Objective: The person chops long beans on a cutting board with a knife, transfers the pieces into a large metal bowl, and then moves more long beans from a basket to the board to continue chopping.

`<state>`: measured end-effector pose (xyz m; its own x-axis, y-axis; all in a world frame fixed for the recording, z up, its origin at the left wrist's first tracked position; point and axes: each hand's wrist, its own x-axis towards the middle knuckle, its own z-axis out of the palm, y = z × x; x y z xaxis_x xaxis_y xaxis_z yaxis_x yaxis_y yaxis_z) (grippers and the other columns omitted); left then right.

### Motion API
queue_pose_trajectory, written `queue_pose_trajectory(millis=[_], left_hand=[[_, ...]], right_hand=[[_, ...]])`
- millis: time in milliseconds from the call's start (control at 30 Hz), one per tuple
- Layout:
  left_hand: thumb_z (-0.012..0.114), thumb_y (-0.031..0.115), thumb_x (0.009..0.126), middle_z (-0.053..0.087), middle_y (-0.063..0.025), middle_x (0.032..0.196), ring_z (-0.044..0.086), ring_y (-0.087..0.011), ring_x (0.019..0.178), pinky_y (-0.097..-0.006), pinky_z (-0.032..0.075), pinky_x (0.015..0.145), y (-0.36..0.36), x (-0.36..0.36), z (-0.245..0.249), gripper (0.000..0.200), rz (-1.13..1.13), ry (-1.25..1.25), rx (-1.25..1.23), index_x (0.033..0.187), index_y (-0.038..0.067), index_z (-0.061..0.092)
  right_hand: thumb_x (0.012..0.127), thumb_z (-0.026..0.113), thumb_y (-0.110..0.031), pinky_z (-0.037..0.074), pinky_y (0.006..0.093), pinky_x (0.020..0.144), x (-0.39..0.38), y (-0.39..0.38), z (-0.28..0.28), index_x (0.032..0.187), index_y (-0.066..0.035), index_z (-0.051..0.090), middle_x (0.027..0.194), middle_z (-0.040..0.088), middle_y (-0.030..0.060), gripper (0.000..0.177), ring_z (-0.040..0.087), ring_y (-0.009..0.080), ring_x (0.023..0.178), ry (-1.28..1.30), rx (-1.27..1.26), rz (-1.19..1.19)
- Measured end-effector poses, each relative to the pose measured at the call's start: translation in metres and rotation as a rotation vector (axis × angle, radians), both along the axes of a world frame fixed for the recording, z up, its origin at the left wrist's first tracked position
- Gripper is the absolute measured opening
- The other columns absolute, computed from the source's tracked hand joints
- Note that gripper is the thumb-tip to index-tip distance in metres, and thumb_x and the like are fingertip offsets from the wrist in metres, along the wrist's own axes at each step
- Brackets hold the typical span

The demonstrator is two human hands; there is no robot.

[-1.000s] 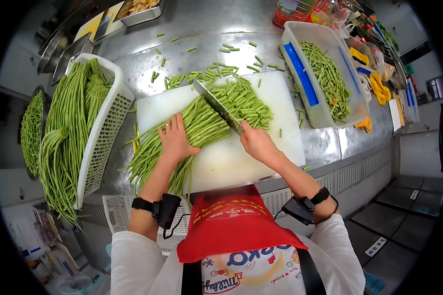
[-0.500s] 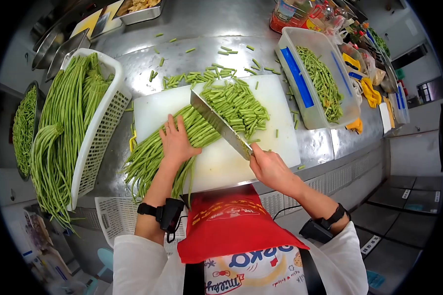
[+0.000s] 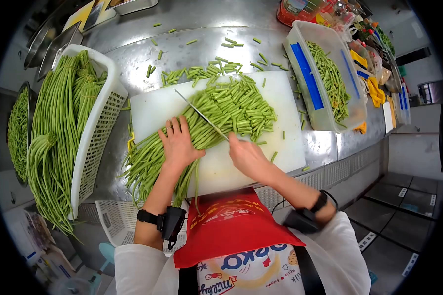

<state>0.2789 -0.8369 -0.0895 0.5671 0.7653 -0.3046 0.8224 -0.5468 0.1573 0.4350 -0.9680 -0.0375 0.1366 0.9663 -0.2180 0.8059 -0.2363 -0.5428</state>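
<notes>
My left hand [image 3: 178, 146] lies with fingers spread over a bundle of long green beans [image 3: 150, 156], pressing it against the white cutting board [image 3: 221, 172]. Its thumb points right, along the near side of the bundle. My right hand [image 3: 248, 156] is closed around the handle of a kitchen knife [image 3: 202, 114]. The blade, seen almost edge-on, stands across the beans just right of my left fingers. Cut bean pieces [image 3: 246, 105] are heaped on the board to the right of the blade. The knife handle is hidden inside my fist.
To the left, a white plastic basket [image 3: 101, 135] holds whole long beans, beside a round bowl of cut beans [image 3: 18, 132]. A clear plastic bin [image 3: 305, 73] with cut beans stands at right. Loose pieces [image 3: 197, 73] lie beyond the board on the steel counter [image 3: 128, 49].
My right hand and the knife have moved left along the bundle, and the blade has turned from showing its broad side to nearly edge-on. My left hand stays on the beans.
</notes>
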Motion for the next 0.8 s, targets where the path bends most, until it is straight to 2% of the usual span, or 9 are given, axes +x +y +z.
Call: queue_pose_trajectory(millis=[133, 300, 400, 467, 500, 600, 667, 800], left_hand=[[0.083, 0.043, 0.052, 0.037, -0.0243, 0.137, 0.034, -0.038, 0.13, -0.0592, 0.024, 0.103, -0.008, -0.005, 0.001, 0.117, -0.003, -0.032, 0.025, 0.141, -0.002, 0.024], [0.084, 0.041, 0.051, 0.039, -0.0225, 0.134, 0.037, -0.0367, 0.126, -0.0574, 0.025, 0.101, -0.014, 0.003, 0.0, 0.117, 0.004, -0.109, 0.074, 0.141, -0.001, 0.022], [0.085, 0.043, 0.052, 0.031, -0.0245, 0.142, 0.033, -0.0375, 0.13, -0.0555, 0.024, 0.105, -0.018, 0.033, -0.007, 0.122, 0.019, -0.159, 0.064, 0.142, -0.005, 0.018], [0.085, 0.046, 0.052, 0.022, -0.0286, 0.147, 0.026, -0.0405, 0.135, -0.0535, 0.02, 0.109, -0.017, 0.04, -0.005, 0.126, 0.045, -0.185, 0.05, 0.142, -0.009, 0.016], [0.085, 0.047, 0.052, 0.023, -0.0297, 0.147, 0.025, -0.0413, 0.135, -0.0529, 0.018, 0.11, -0.018, 0.038, -0.007, 0.126, 0.061, -0.201, 0.063, 0.141, -0.01, 0.017], [0.084, 0.05, 0.052, 0.024, -0.0323, 0.145, 0.023, -0.0432, 0.136, -0.0507, 0.015, 0.112, -0.017, 0.034, -0.008, 0.125, 0.092, -0.175, 0.075, 0.139, -0.012, 0.02], [0.083, 0.053, 0.053, 0.025, -0.0333, 0.143, 0.022, -0.0439, 0.136, -0.0488, 0.013, 0.114, -0.018, 0.038, -0.003, 0.124, 0.101, -0.073, 0.043, 0.138, -0.013, 0.022], [0.082, 0.054, 0.054, 0.031, -0.0322, 0.14, 0.026, -0.0435, 0.134, -0.0488, 0.016, 0.113, -0.018, 0.035, -0.005, 0.12, 0.084, -0.106, 0.058, 0.135, -0.014, 0.026]], right_hand=[[0.082, 0.048, -0.003, 0.047, 0.0519, 0.056, 0.002, 0.011, -0.034, 0.094, 0.003, 0.043, 0.064, 0.059, 0.0257, 0.014, 0.059, 0.0436, 0.061, 0.015, 0.091, -0.008], [0.084, 0.05, -0.003, 0.044, 0.053, 0.057, 0.028, -0.019, -0.017, 0.1, 0.005, 0.043, 0.066, 0.057, 0.0273, 0.02, 0.056, 0.046, 0.062, 0.057, 0.059, -0.098], [0.085, 0.05, -0.003, 0.043, 0.0519, 0.057, 0.045, -0.038, -0.012, 0.103, 0.005, 0.043, 0.068, 0.057, 0.0262, 0.021, 0.055, 0.0458, 0.064, 0.043, 0.064, -0.151], [0.085, 0.05, -0.006, 0.044, 0.0528, 0.056, 0.045, -0.046, 0.019, 0.099, 0.003, 0.043, 0.067, 0.057, 0.0254, 0.018, 0.056, 0.0455, 0.063, 0.083, 0.143, -0.14], [0.085, 0.05, -0.007, 0.045, 0.0532, 0.056, 0.043, -0.051, 0.035, 0.097, 0.002, 0.042, 0.067, 0.058, 0.025, 0.016, 0.056, 0.0453, 0.063, 0.106, 0.18, -0.134], [0.087, 0.05, -0.008, 0.045, 0.0518, 0.055, 0.033, -0.066, 0.061, 0.096, 0.002, 0.042, 0.068, 0.058, 0.0243, 0.016, 0.056, 0.0446, 0.063, 0.101, 0.104, -0.055], [0.087, 0.05, -0.008, 0.045, 0.0515, 0.055, 0.03, -0.072, 0.057, 0.097, 0.002, 0.042, 0.068, 0.058, 0.0239, 0.016, 0.057, 0.0444, 0.062, 0.075, 0.054, -0.015], [0.086, 0.049, -0.007, 0.045, 0.0515, 0.055, 0.03, -0.071, 0.046, 0.101, 0.003, 0.043, 0.068, 0.059, 0.0235, 0.018, 0.058, 0.0437, 0.062, 0.026, -0.055, 0.006]])
